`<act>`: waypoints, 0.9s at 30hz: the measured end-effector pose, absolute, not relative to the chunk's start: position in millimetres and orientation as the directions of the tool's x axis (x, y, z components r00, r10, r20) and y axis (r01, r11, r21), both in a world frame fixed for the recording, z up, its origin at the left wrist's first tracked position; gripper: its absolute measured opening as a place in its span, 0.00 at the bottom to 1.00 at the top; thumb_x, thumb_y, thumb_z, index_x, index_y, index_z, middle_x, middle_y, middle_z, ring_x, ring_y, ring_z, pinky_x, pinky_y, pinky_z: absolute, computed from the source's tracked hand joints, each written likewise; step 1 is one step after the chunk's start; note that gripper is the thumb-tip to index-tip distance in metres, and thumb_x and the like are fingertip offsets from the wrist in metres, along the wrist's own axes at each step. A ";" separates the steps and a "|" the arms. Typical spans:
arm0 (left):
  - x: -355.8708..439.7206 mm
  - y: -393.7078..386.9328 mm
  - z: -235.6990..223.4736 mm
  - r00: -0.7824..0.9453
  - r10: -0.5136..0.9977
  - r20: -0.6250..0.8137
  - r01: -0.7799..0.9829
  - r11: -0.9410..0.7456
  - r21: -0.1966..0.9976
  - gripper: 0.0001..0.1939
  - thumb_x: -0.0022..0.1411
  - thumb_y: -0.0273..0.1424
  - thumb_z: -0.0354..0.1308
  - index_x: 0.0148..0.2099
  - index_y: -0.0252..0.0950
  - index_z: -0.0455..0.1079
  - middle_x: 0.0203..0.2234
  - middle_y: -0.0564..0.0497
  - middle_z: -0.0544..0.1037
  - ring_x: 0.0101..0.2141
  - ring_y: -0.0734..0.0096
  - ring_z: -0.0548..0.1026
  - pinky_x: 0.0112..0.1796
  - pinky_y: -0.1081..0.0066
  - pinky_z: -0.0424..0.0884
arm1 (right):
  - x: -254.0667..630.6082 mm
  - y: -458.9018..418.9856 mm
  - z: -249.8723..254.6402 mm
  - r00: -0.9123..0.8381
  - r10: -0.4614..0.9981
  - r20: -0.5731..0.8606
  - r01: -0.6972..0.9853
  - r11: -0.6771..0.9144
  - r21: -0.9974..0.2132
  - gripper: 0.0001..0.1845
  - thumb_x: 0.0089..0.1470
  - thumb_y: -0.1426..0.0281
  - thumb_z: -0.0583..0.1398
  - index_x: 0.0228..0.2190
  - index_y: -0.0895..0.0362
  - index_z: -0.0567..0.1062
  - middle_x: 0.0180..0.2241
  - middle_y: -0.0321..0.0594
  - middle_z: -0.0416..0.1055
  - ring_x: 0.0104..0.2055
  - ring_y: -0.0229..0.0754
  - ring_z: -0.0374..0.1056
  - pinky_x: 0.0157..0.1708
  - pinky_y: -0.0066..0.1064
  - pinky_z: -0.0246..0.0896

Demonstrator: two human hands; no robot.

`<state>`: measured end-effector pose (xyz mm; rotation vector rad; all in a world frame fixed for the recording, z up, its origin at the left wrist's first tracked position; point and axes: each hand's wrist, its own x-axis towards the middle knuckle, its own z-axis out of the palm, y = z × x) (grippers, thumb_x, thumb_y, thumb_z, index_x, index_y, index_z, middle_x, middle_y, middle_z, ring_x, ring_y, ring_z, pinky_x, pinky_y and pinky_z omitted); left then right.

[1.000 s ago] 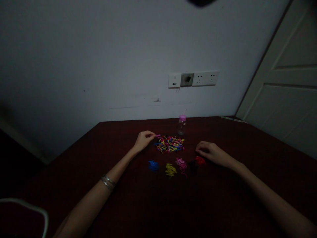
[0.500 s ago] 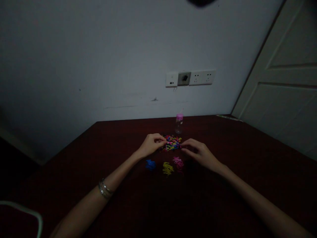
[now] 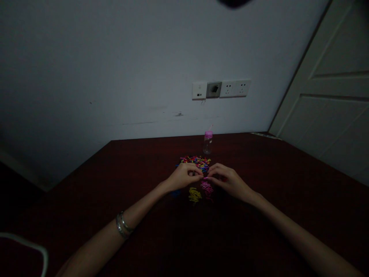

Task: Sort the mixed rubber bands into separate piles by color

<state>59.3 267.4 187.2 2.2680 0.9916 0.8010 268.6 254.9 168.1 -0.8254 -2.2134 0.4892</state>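
Observation:
My left hand (image 3: pixel 186 176) is closed in a pinch just in front of a mixed pile of small, thin, many-coloured pieces (image 3: pixel 198 159). My right hand (image 3: pixel 229 180) pinches a small pink piece (image 3: pixel 205 178), its fingertips almost meeting those of the left. Whether the left fingers also grip that piece is too small to tell. Directly below the fingertips lies a pink pile (image 3: pixel 206 189). A yellow pile (image 3: pixel 195 195) is to its left. The blue pile (image 3: pixel 175 192) is mostly hidden behind my left wrist.
A clear bottle with a pink lid (image 3: pixel 208 143) stands behind the mixed pile on the dark reddish table (image 3: pixel 138 161). Wall sockets (image 3: pixel 227 89) are above it, and a pale door (image 3: pixel 331 100) is at the right. A light-coloured curved edge (image 3: pixel 34 246) shows at lower left.
Both hands have come nearer to me and closer together, from the sides of the mixed pile to above the pink pile. A pink piece now shows at the fingertips. My left hand now covers much of the blue pile.

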 end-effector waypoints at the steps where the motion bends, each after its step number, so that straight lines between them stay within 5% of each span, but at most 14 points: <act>1: 57.1 271.1 185.8 0.537 0.789 0.300 0.467 -0.574 0.673 0.08 0.53 0.30 0.56 0.32 0.33 0.75 0.22 0.52 0.73 0.22 0.79 0.63 0.23 0.78 0.58 | 269.8 256.0 166.0 -0.555 0.682 0.476 0.433 0.726 -0.535 0.08 0.54 0.65 0.56 0.31 0.54 0.73 0.36 0.41 0.68 0.39 0.41 0.64 0.40 0.35 0.62; 8: 27.6 307.5 170.7 0.290 0.923 0.255 0.474 -0.369 0.799 0.09 0.51 0.32 0.58 0.31 0.30 0.75 0.25 0.49 0.76 0.24 0.75 0.68 0.25 0.77 0.62 | 273.3 258.7 152.9 -0.634 0.685 0.360 0.556 0.727 -0.404 0.07 0.54 0.67 0.55 0.31 0.53 0.74 0.40 0.41 0.65 0.43 0.43 0.62 0.40 0.36 0.62; 13: 12.0 318.5 164.6 0.162 0.978 0.132 0.470 -0.194 0.861 0.12 0.50 0.34 0.58 0.31 0.29 0.75 0.14 0.53 0.70 0.16 0.80 0.61 0.18 0.78 0.55 | 272.2 258.7 152.6 -0.652 0.668 0.359 0.530 0.740 -0.414 0.09 0.54 0.68 0.55 0.33 0.53 0.75 0.40 0.42 0.66 0.42 0.43 0.62 0.41 0.37 0.62; 27: -4.3 330.7 149.2 0.148 0.986 0.080 0.462 -0.141 0.876 0.14 0.47 0.37 0.58 0.31 0.29 0.74 0.09 0.58 0.61 0.13 0.82 0.54 0.17 0.77 0.49 | 281.4 267.9 155.0 -0.601 0.683 0.414 0.473 0.722 -0.505 0.09 0.53 0.66 0.56 0.34 0.52 0.75 0.40 0.42 0.66 0.44 0.43 0.63 0.44 0.39 0.61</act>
